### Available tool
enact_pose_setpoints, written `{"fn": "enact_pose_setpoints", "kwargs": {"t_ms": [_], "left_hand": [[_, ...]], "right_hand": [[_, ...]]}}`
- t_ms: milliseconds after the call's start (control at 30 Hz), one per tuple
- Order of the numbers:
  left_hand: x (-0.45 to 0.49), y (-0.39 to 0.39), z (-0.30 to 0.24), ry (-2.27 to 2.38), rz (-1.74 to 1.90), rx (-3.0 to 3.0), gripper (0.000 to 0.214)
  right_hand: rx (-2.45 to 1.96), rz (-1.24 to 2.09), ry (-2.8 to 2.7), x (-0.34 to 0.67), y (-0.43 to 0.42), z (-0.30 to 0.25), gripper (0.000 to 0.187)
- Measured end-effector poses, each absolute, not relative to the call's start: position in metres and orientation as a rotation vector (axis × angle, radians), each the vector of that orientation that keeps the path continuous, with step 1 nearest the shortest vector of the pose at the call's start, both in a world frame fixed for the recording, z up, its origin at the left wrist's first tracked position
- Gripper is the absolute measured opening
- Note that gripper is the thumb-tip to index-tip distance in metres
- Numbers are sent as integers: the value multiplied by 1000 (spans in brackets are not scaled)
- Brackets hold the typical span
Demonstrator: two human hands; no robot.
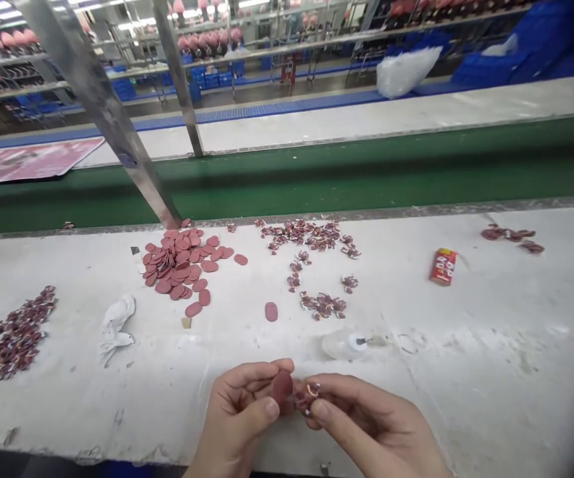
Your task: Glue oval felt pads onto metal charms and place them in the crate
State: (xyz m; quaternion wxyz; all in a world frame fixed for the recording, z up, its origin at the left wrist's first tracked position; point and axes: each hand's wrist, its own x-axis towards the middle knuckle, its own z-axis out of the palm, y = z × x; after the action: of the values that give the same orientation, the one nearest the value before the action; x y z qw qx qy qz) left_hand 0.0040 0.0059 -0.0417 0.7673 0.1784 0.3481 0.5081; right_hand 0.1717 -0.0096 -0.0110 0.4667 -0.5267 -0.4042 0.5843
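Near the front edge of the white table, my left hand pinches a dark red oval disc between thumb and fingers. Close against it, my right hand grips a small maroon and white bow-like piece at the disc's edge; whether the two are joined I cannot tell. Past my hands lies a single red oval disc. A small cluster of bow-like pieces sits to its right, and a larger group is farther back. A heap of red oval discs spreads at the left.
A translucent bottle with a nozzle lies just beyond my right hand. Farther right is a red packet. At the left are a crumpled white cloth and a pile of maroon pieces. A metal post rises before the green belt.
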Motion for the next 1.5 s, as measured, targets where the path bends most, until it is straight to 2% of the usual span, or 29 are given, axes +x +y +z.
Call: {"fn": "enact_pose_setpoints", "kwargs": {"t_ms": [167,667,1267,1500], "left_hand": [[3,2,-44,797,1078,484,28],[3,4,-52,863,1020,636,10],[8,-1,-43,840,1055,665,5],[11,-4,-39,832,1066,655,6]], "right_hand": [[-1313,1386,-968,167,-11,-12,21],[-1348,1328,-984,167,-14,-12,21],[-1341,1329,-889,167,-20,-11,28],[-1287,1324,-829,162,-25,-14,14]]}}
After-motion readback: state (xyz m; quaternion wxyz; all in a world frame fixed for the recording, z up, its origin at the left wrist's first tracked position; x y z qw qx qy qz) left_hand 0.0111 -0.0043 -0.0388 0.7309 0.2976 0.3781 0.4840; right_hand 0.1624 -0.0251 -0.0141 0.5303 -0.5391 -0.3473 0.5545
